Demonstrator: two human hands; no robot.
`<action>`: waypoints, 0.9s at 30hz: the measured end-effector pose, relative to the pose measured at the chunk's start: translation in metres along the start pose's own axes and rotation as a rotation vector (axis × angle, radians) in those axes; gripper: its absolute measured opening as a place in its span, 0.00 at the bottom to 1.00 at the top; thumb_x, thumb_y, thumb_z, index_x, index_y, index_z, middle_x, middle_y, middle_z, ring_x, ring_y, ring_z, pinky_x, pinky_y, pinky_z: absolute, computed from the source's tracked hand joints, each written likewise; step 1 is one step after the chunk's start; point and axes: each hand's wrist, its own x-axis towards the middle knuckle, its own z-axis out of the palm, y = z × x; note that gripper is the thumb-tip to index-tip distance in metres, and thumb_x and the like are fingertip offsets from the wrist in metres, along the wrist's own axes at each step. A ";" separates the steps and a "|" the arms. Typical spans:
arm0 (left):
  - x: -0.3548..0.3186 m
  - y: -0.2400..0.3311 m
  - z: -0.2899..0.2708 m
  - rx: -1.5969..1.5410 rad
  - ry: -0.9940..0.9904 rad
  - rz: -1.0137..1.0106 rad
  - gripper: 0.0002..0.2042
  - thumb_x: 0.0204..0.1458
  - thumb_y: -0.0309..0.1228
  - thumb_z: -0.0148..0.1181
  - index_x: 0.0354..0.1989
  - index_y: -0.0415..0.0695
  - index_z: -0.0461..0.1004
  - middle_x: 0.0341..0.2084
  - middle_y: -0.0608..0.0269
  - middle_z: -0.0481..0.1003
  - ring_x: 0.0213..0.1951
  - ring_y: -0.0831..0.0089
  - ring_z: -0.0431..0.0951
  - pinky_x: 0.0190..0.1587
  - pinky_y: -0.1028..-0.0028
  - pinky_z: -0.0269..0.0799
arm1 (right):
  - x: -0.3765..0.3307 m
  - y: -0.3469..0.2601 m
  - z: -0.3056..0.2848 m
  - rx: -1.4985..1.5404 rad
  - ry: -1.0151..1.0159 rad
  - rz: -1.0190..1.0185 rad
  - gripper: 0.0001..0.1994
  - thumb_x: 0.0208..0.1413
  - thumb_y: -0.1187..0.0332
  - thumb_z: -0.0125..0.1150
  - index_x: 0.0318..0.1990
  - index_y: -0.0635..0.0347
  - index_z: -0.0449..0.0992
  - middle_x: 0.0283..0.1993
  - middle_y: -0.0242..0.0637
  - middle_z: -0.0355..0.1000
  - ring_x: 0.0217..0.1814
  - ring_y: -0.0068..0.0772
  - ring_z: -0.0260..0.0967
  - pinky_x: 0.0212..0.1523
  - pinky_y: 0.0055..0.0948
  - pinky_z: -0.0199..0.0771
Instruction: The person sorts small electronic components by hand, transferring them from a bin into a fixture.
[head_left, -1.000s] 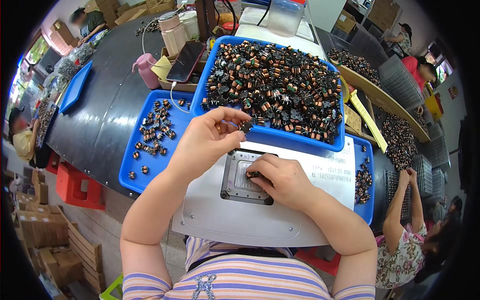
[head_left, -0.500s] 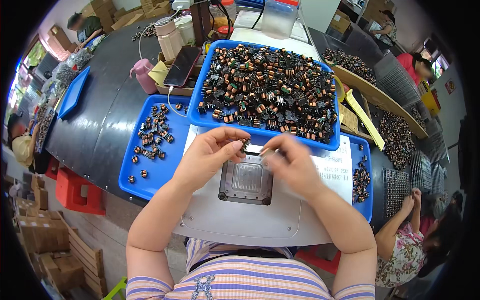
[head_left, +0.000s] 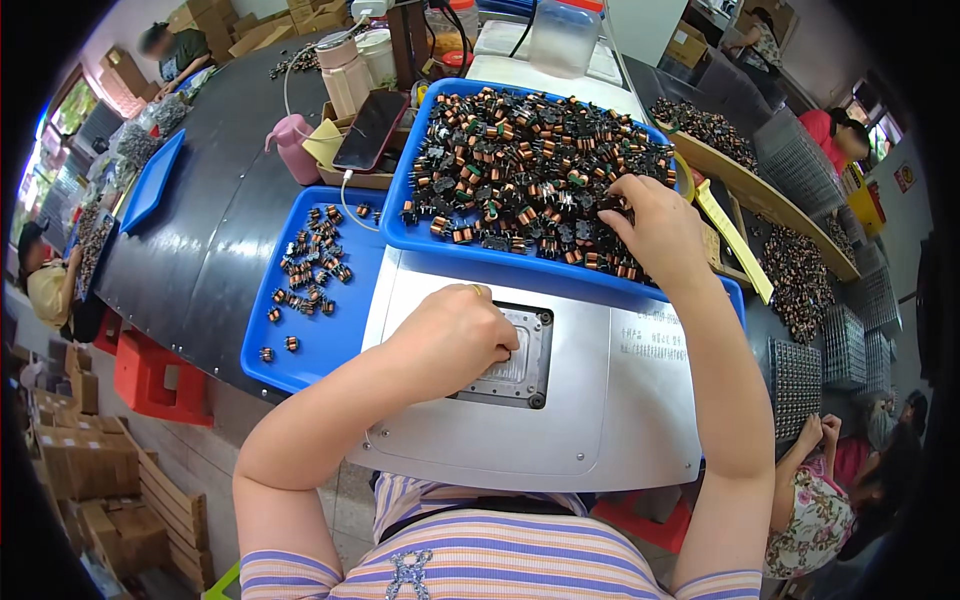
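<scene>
My left hand is closed over the recessed metal plate set in a silver work surface. Its fingertips point down into the recess and hide whatever they hold. Off to the right, my right hand reaches over the front of a large blue tray. Its thumb and fingers close around a dark coil part among the heaped copper-wound coils. The part itself is mostly covered by the fingers.
A lower blue tray at left holds scattered coils. Beyond it are a phone, a pink bottle and a tumbler. A yellow strip, more coils and wire racks lie right. Other people sit around the table.
My left hand has come down from above the plate's far edge into its recess. The right hand has moved away from the plate, up and right, into the coils in the large tray.
</scene>
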 end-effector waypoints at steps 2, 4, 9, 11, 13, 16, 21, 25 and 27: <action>-0.002 0.000 0.002 0.041 -0.009 0.020 0.05 0.36 0.26 0.63 0.24 0.42 0.78 0.20 0.60 0.75 0.29 0.63 0.73 0.34 0.69 0.70 | 0.000 -0.001 0.000 0.037 -0.019 0.012 0.09 0.50 0.67 0.59 0.34 0.62 0.70 0.24 0.33 0.68 0.28 0.25 0.67 0.29 0.26 0.67; -0.006 -0.001 0.009 0.182 -0.017 0.137 0.06 0.36 0.26 0.62 0.25 0.42 0.77 0.22 0.61 0.75 0.30 0.63 0.73 0.35 0.69 0.70 | -0.003 -0.005 -0.002 0.458 0.034 0.216 0.09 0.52 0.66 0.58 0.32 0.62 0.69 0.26 0.33 0.69 0.25 0.21 0.66 0.24 0.22 0.66; -0.015 -0.002 0.011 0.156 0.032 0.122 0.07 0.38 0.25 0.61 0.29 0.41 0.76 0.24 0.62 0.75 0.31 0.66 0.74 0.35 0.70 0.70 | -0.015 -0.027 -0.022 1.435 -0.192 0.587 0.06 0.56 0.68 0.51 0.32 0.60 0.66 0.26 0.34 0.68 0.16 0.14 0.57 0.13 0.14 0.52; -0.011 -0.001 0.005 0.104 0.058 0.105 0.06 0.41 0.24 0.60 0.29 0.39 0.75 0.24 0.63 0.75 0.31 0.69 0.74 0.35 0.71 0.71 | -0.025 -0.033 -0.017 1.510 -0.295 0.619 0.06 0.56 0.68 0.52 0.32 0.60 0.66 0.25 0.33 0.67 0.16 0.14 0.57 0.13 0.15 0.51; -0.003 -0.002 -0.013 -0.595 0.270 -0.228 0.03 0.47 0.21 0.56 0.30 0.37 0.74 0.27 0.63 0.75 0.35 0.73 0.75 0.35 0.75 0.72 | -0.032 -0.043 -0.017 1.474 -0.394 0.601 0.06 0.55 0.68 0.53 0.32 0.60 0.66 0.24 0.32 0.67 0.16 0.15 0.58 0.13 0.15 0.53; 0.014 -0.030 -0.028 -1.078 0.397 -0.390 0.07 0.49 0.24 0.57 0.35 0.35 0.72 0.27 0.66 0.74 0.31 0.81 0.73 0.31 0.80 0.70 | -0.041 -0.057 -0.012 1.246 -0.528 0.495 0.09 0.47 0.72 0.62 0.32 0.62 0.66 0.24 0.31 0.66 0.15 0.16 0.60 0.14 0.15 0.57; 0.037 -0.047 -0.021 -0.112 0.415 -0.402 0.14 0.42 0.31 0.65 0.34 0.37 0.71 0.29 0.61 0.70 0.29 0.71 0.73 0.30 0.71 0.68 | -0.058 -0.075 0.005 0.797 -0.402 0.026 0.09 0.45 0.70 0.64 0.32 0.61 0.71 0.30 0.37 0.69 0.28 0.33 0.70 0.28 0.29 0.69; 0.048 -0.048 0.000 0.262 0.507 -0.347 0.14 0.39 0.34 0.66 0.30 0.39 0.71 0.29 0.56 0.69 0.32 0.59 0.72 0.34 0.66 0.68 | -0.064 -0.084 0.009 0.566 -0.326 -0.173 0.07 0.45 0.70 0.62 0.32 0.58 0.72 0.31 0.37 0.67 0.29 0.40 0.69 0.28 0.33 0.69; 0.048 -0.049 0.003 0.302 0.544 -0.346 0.10 0.43 0.32 0.63 0.29 0.40 0.71 0.25 0.58 0.70 0.31 0.60 0.72 0.34 0.68 0.67 | -0.064 -0.085 0.010 0.596 -0.317 -0.202 0.07 0.45 0.70 0.62 0.32 0.58 0.72 0.30 0.38 0.67 0.28 0.40 0.69 0.27 0.32 0.69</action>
